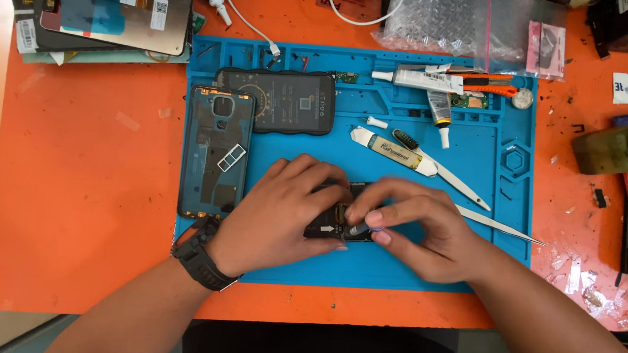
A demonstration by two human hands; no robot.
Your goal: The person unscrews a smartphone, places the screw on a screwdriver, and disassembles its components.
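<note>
Down on the blue work mat (513, 208), both hands meet over an opened phone (329, 224) that lies flat near the mat's front edge. The left hand (280, 214), with a black watch (199, 253) on its wrist, curls over the phone's left end, fingers bent and pressing on it to hold it down. The right hand (419, 228) is pinched nearly closed around a small tool (360, 229) with a pale tip, which touches the phone's exposed inside; thumb and forefinger grip it, the other fingers folded alongside.

Just left of the hands, a phone back cover (216, 150) lies inside up, partly over the mat's left edge. Behind it rests a dark phone body (278, 99), lying crosswise. Right of the hands, tweezers (501, 228) stretch toward the mat's right side, and a white pry tool (450, 178) lies near them. Two glue tubes (433, 90) sit at the back of the mat. A stack of phone screens (108, 12) lies on the orange table (76, 207) at the far left.
</note>
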